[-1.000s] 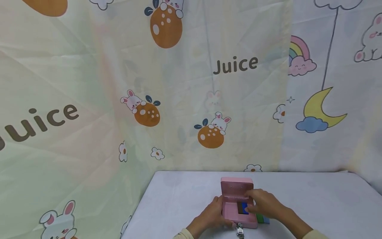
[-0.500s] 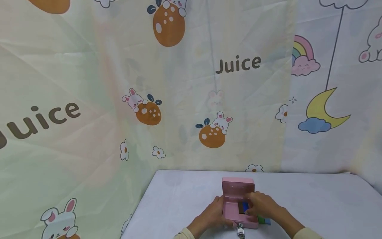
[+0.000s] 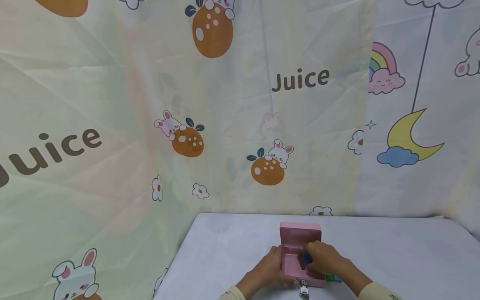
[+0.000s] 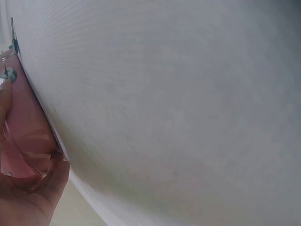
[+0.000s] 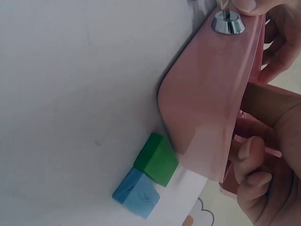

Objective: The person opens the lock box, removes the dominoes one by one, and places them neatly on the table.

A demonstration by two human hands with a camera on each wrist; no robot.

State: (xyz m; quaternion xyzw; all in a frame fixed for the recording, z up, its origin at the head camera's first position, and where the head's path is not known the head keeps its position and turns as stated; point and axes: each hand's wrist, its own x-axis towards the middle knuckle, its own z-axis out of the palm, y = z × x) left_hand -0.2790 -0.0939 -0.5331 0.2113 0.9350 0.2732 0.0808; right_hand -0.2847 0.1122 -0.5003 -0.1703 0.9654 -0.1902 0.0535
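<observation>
Pink box [image 3: 300, 254] with its lid [image 3: 300, 235] raised stands near the front edge of the white table [image 3: 393, 250], held between a person's two hands. The left hand [image 3: 271, 266] wraps the box's left wall, thumb toward the front corner, fingers curled against the side; the left wrist view shows only its fingertips [image 4: 33, 188] pressed to the pink wall [image 4: 23, 127]. The right hand [image 3: 321, 258] reaches in over the box's open top from the right, fingers curled down onto a dark block [image 3: 302, 261] and a blue block [image 3: 308, 259] lying inside; whether it pinches them or only touches them cannot be told. The box's cavity lies directly under the right hand's fingertips, which makes that hand the nearer of the two to the blocks; the box's long axis runs away from the person, hinge at the far end. A silver lock [image 5: 227, 22] with a key [image 3: 303, 288] sits on the front wall, nearest the wrists. Just outside the box's right wall, below the right wrist, lie one green block [image 5: 157, 159] and one light-blue block [image 5: 138, 193], touching each other. Count: one box, two blocks inside in view, two outside.
</observation>
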